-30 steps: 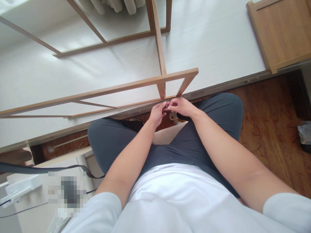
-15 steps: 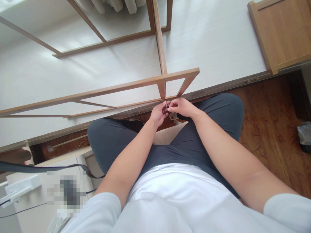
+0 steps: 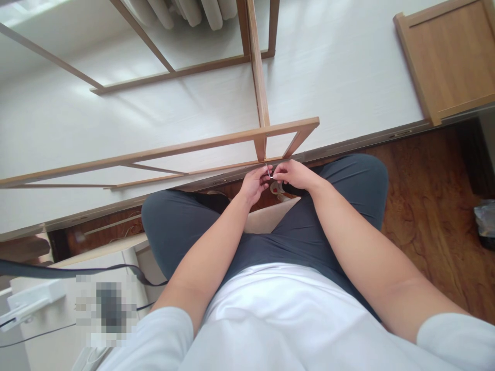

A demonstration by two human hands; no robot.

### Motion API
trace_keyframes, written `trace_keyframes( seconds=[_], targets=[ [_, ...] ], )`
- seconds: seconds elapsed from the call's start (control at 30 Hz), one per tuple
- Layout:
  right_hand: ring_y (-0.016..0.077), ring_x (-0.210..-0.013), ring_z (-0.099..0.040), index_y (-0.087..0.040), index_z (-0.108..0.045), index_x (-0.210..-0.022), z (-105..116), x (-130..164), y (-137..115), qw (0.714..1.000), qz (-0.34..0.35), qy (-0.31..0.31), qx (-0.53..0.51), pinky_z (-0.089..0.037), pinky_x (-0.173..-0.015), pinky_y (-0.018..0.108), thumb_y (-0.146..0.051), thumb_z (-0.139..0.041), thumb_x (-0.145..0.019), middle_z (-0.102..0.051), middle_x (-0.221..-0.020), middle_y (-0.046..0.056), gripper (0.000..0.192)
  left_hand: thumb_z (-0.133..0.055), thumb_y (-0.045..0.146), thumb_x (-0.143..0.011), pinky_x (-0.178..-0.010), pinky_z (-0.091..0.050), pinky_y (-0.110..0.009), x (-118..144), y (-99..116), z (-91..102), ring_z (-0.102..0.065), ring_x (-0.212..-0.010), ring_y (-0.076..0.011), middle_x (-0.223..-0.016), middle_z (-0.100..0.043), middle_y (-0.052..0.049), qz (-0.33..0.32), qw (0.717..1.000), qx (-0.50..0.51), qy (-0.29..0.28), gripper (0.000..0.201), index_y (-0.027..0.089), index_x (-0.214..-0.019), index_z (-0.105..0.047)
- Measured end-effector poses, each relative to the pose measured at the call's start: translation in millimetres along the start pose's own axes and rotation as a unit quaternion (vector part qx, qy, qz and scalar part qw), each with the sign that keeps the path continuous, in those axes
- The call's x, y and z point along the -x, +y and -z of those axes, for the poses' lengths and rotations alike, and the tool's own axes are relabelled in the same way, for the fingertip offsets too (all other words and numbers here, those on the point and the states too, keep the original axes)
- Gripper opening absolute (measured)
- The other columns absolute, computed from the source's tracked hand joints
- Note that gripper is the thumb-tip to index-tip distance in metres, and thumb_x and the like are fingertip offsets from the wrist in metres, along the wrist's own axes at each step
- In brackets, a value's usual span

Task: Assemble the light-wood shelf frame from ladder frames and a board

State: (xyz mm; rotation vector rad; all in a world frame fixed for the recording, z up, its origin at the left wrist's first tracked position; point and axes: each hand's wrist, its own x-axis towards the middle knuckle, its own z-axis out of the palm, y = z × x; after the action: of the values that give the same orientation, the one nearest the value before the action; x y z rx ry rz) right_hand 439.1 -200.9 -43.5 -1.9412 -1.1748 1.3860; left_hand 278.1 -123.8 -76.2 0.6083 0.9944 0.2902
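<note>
A thin, bent metal hex key (image 3: 267, 170) runs between my hands, its long end toward the lower bar of a wooden frame (image 3: 216, 139). Thumb and fingers of my left hand (image 3: 254, 186) are closed around its long part, close to the frame. With its fingertips my right hand (image 3: 294, 173) pinches the short bent end. Just above both hands is the frame's corner, where a long wooden crossbar (image 3: 259, 93) joins an upright. Whatever the key's tip touches is too small to make out.
The frame lies on a white tabletop (image 3: 348, 67). A wooden panel piece (image 3: 456, 62) rests at the far right. To my lower left stands a pale cabinet (image 3: 50, 324) with a black strap (image 3: 77, 269) and cables. My knees are under the table's edge.
The bent end of the hex key has swung to the right, and my right hand has shifted slightly right with it. My left hand stays by the frame. The whole view has tilted a little.
</note>
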Motion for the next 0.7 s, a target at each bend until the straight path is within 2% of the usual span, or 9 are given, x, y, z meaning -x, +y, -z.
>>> trace_keyframes(
  seconds=[0.4, 0.7],
  targets=[
    [0.0102, -0.053, -0.057, -0.017, -0.068, -0.087, -15, -12, 11, 1.000, -0.012, -0.020, -0.011, -0.041, -0.052, 0.020, -0.024, -0.063, -0.091, -0.070, -0.069, 0.000, 0.009, -0.077, 0.031, -0.079, -0.055, -0.039, -0.020, -4, -1, 2.1, -0.060, -0.067, -0.0086, -0.087, -0.072, -0.004, 0.008, 1.000, 0.022, -0.003, 0.018, 0.018, -0.091, -0.076],
    [0.0109, -0.052, -0.057, -0.018, -0.069, -0.085, -19, -12, 8, 0.999, -0.015, -0.020, -0.030, -0.042, -0.050, 0.021, -0.021, -0.064, -0.088, -0.071, -0.068, 0.000, 0.007, -0.080, 0.031, -0.076, -0.055, -0.039, -0.020, -3, 0, 1.6, -0.055, -0.061, -0.0071, -0.078, -0.069, -0.002, 0.006, 1.000, 0.026, 0.005, 0.021, 0.017, -0.090, -0.075]
  ],
)
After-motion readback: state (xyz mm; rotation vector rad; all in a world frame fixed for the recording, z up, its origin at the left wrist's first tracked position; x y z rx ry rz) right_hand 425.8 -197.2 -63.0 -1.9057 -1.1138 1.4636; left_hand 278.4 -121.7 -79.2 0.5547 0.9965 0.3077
